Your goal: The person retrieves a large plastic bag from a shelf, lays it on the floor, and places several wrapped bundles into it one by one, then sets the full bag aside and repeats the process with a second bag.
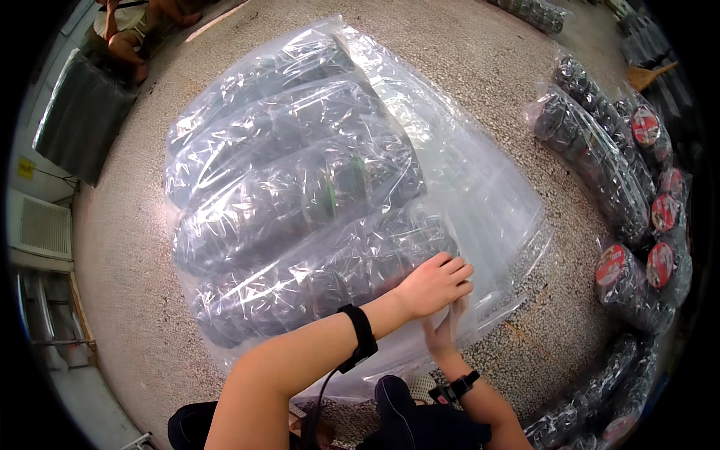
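Note:
A large clear plastic bag (480, 187) lies flat in front of me, with several long rows of dark, round-ended packs (300, 180) side by side inside it. My left hand (435, 285) reaches across to the right end of the nearest row, its fingers bent over the film. Just below it, my right hand (446, 330) points upward at the bag's near edge, partly behind film, its thumb apart from the fingers. Both hands appear to grip the plastic, though the left thumb and some right fingertips are hidden. Loose film spreads rightward from the rows.
Wrapped rows of packs with red round labels (660, 264) line the right side, and more lie at lower right (592, 397). A person (127, 30) sits at the far left near a dark wrapped bundle (86, 112). Speckled floor (127, 247) surrounds the bag.

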`<move>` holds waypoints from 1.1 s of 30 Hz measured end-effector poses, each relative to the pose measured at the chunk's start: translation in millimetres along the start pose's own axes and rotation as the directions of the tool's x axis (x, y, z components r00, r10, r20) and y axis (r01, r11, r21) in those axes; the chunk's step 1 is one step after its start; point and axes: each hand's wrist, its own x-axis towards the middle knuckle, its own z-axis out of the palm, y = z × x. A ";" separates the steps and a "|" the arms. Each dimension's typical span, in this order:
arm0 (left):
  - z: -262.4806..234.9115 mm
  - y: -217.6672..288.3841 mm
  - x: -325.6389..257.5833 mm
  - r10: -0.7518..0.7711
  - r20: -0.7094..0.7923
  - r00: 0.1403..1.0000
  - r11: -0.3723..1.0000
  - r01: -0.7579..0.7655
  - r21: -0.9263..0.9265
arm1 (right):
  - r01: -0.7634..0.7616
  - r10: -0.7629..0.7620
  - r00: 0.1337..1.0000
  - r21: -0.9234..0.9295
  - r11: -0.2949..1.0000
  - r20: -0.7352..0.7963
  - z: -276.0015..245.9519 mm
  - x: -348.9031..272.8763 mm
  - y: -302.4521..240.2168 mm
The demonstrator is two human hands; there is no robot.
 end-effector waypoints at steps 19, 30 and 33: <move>-93.1 -16.3 -170.2 -0.445 0.018 0.896 0.842 0.425 -0.332 | 0.239 -0.139 0.766 -0.078 0.968 0.627 -86.9 -14.6 -4.7; 8.5 31.5 -442.5 -0.739 0.666 0.103 -0.630 0.244 -0.737 | -0.696 0.564 0.530 -0.054 0.716 0.633 -37.9 175.5 8.9; 14.3 51.0 -429.8 -0.733 0.601 -0.317 -0.654 0.089 -0.751 | -0.709 0.657 0.508 -0.163 0.686 0.557 -4.8 181.1 -18.7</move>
